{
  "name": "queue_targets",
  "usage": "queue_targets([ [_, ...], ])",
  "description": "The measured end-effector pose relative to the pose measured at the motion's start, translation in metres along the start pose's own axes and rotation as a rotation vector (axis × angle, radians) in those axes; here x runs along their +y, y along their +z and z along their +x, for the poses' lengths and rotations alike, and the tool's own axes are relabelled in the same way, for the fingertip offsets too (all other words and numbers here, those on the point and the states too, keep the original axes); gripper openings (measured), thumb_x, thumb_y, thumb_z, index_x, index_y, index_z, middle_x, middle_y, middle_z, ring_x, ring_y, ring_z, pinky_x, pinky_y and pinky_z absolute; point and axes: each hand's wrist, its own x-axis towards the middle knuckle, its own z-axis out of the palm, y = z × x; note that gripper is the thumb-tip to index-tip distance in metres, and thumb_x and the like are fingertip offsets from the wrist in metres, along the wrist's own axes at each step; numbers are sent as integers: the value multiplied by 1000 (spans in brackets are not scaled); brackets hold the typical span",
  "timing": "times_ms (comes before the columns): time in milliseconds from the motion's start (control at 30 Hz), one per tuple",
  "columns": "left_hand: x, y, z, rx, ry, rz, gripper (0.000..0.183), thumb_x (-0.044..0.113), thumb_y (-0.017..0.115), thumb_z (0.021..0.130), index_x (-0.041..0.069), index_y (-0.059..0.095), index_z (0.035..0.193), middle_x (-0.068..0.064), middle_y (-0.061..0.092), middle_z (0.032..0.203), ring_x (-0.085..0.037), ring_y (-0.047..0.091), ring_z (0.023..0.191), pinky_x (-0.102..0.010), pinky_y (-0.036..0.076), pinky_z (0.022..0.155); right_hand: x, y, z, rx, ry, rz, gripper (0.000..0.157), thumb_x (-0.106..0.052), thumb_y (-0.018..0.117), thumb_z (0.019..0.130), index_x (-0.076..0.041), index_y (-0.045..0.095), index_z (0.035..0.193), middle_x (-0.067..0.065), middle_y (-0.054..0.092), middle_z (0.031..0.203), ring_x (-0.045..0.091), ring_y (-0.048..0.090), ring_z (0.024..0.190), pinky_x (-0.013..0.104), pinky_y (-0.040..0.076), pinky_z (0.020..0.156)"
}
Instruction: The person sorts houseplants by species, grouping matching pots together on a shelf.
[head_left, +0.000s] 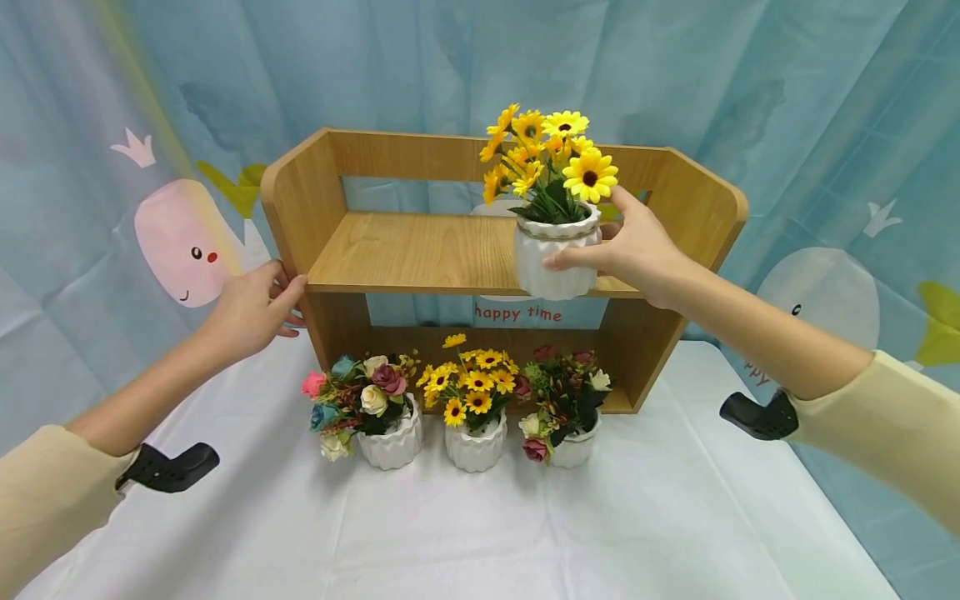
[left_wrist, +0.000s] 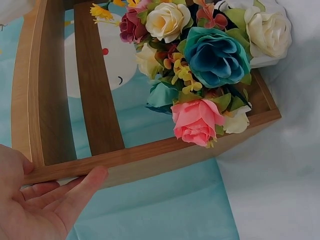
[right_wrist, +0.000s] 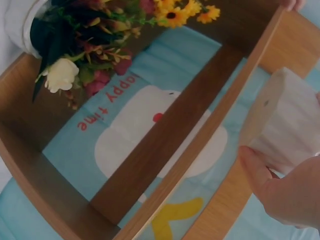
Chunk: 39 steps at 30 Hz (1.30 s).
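Observation:
My right hand (head_left: 637, 250) grips a white ribbed pot (head_left: 551, 262) of yellow daisy-like flowers (head_left: 564, 162), thumb across its front. The pot is upright at the front edge of the upper board of a wooden shelf (head_left: 420, 250); the right wrist view shows its underside (right_wrist: 262, 110) bare, off the board. My left hand (head_left: 251, 308) holds the shelf's left side panel (head_left: 288, 212), thumb at the front edge and fingers along the outer face. In the left wrist view that hand (left_wrist: 45, 200) is on the panel edge, below a pink rose (left_wrist: 197, 122).
Along the lower level's front stand three white pots: mixed roses (head_left: 390, 442) at left, yellow flowers (head_left: 476, 446) in the middle, dark red and cream flowers (head_left: 576, 446) at right. A white cloth (head_left: 450, 533) covers the table. Behind hangs a blue printed curtain (head_left: 450, 67).

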Motion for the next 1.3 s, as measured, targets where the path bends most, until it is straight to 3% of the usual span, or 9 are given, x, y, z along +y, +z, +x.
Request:
queue_targets([
  [133, 0, 0, 0, 2, 0, 7, 37, 26, 43, 114, -11, 49, 112, -40, 68, 106, -36, 78, 73, -27, 62, 55, -5, 4, 5, -10, -10, 6, 99, -26, 89, 86, -23, 28, 164, 8, 48, 156, 27, 60, 131, 46, 57, 103],
  [300, -1, 0, 1, 1, 2, 9, 38, 27, 43, 114, -10, 49, 112, -39, 68, 104, -35, 78, 72, -27, 62, 55, -11, 10, 11, -13, -16, 11, 96, -27, 88, 86, -20, 30, 162, 8, 44, 157, 27, 58, 130, 46, 57, 102],
  [400, -2, 1, 2, 0, 1, 10, 38, 27, 43, 114, -10, 49, 112, -39, 68, 105, -34, 78, 72, -27, 62, 55, -14, 14, 16, -2, -17, -32, 97, -32, 89, 85, -17, 30, 160, 11, 42, 156, 28, 56, 120, 47, 56, 99],
  [600, -2, 1, 3, 7, 3, 13, 38, 27, 43, 114, -10, 49, 111, -38, 69, 103, -34, 77, 71, -26, 61, 54, -20, 27, 28, 16, -11, -44, 93, -34, 90, 83, -15, 35, 155, 14, 51, 138, 26, 56, 102, 48, 56, 90],
  [900, -2, 3, 4, 8, 6, 19, 38, 27, 43, 114, -10, 49, 111, -37, 69, 102, -33, 77, 70, -27, 61, 55, -32, 44, 45, 37, -2, -1, 88, -29, 92, 81, -15, 41, 151, 12, 53, 141, 23, 59, 106, 46, 59, 95],
  [1133, -2, 3, 3, 13, 12, 14, 37, 27, 43, 114, -10, 49, 111, -37, 69, 102, -36, 77, 72, -25, 61, 54, -40, 55, 56, 26, -21, 32, 82, -28, 91, 81, -14, 42, 145, 11, 54, 140, 24, 62, 111, 41, 61, 89],
  [1300, 9, 10, 0, 23, 5, 29, 37, 26, 43, 114, -10, 50, 111, -37, 69, 100, -33, 77, 70, -25, 60, 54, -37, 55, 61, 0, -38, 57, 82, -28, 90, 81, -15, 40, 144, 11, 52, 143, 24, 62, 113, 37, 61, 86],
])
